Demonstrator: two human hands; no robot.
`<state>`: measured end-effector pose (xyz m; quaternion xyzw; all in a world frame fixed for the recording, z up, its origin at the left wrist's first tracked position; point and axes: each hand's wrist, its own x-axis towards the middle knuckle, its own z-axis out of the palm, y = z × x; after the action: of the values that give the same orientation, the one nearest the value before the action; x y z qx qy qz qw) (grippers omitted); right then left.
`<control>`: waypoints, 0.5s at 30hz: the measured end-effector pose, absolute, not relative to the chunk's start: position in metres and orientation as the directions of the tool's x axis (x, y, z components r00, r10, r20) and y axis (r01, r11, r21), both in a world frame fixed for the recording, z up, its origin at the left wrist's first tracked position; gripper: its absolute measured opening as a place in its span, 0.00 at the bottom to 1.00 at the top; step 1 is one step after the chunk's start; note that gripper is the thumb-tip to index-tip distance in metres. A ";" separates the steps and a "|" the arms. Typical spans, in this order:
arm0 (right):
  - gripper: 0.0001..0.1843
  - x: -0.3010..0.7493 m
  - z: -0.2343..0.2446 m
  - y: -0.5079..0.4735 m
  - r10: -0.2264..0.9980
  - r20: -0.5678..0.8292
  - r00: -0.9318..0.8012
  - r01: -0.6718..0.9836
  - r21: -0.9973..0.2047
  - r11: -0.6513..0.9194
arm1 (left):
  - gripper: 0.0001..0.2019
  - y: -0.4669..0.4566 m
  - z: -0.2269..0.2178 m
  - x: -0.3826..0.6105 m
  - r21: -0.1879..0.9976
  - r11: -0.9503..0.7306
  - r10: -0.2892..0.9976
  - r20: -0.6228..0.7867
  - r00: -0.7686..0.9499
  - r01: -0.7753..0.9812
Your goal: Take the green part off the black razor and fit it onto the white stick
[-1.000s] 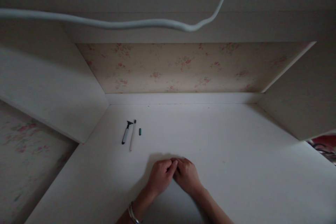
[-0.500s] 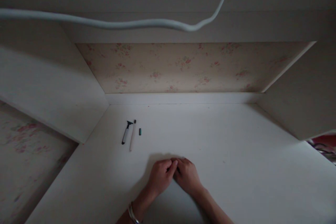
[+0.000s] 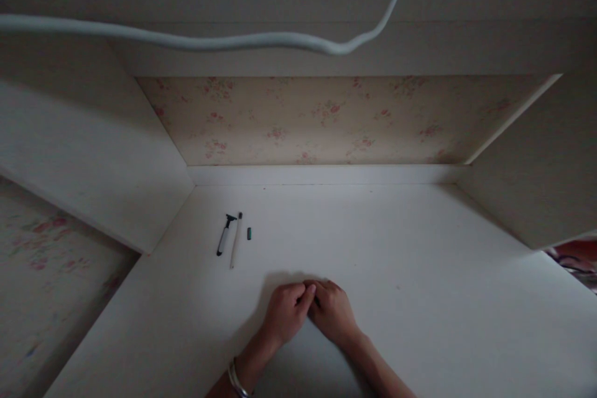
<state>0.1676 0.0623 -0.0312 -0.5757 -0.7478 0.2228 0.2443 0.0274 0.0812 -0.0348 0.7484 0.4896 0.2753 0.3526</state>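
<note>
My left hand (image 3: 286, 310) rests on the white tabletop (image 3: 420, 249) with its fingers curled in. Against it, thumbs and knuckles touching, lies my right hand (image 3: 333, 310), closed the same way. No object shows in either hand; the undersides of the fingers are hidden. Ahead and to the left, a razor (image 3: 224, 237) with a black head and a grey-and-black handle lies flat. Beside it is a slim, pale toothbrush (image 3: 235, 245) with a dark head. Just right of the toothbrush sits a small black-and-green piece (image 3: 249, 234), which looks like a razor cartridge.
White side panels (image 3: 536, 168) and a floral-papered back wall (image 3: 303, 121) enclose the tabletop. Overhead, a thick white cable (image 3: 209, 43) crosses in front of the shelf. A silver bangle (image 3: 237, 379) circles my left wrist. Reddish cloth (image 3: 576, 255) shows beyond the right edge.
</note>
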 end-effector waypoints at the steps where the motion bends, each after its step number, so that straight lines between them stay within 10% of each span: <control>1: 0.12 0.168 -0.031 0.063 0.969 0.109 -0.220 0.747 -0.620 0.239 | 0.24 0.081 -0.035 0.027 0.796 -0.279 0.925 0.072 0.373 0.538; 10: 0.12 0.168 -0.035 0.063 0.971 0.148 -0.188 0.690 -0.684 0.238 | 0.24 0.082 -0.038 0.027 0.817 -0.266 0.932 0.082 0.354 0.512; 15: 0.16 0.163 -0.008 0.061 0.997 0.075 0.015 0.380 -0.923 0.064 | 0.25 0.083 -0.039 0.026 0.850 -0.182 0.965 0.059 0.254 0.494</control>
<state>0.1632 0.0607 -0.0083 -0.5765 -0.5973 0.3685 0.4183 0.0256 0.0832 -0.0388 0.6998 0.5214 0.3180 0.3706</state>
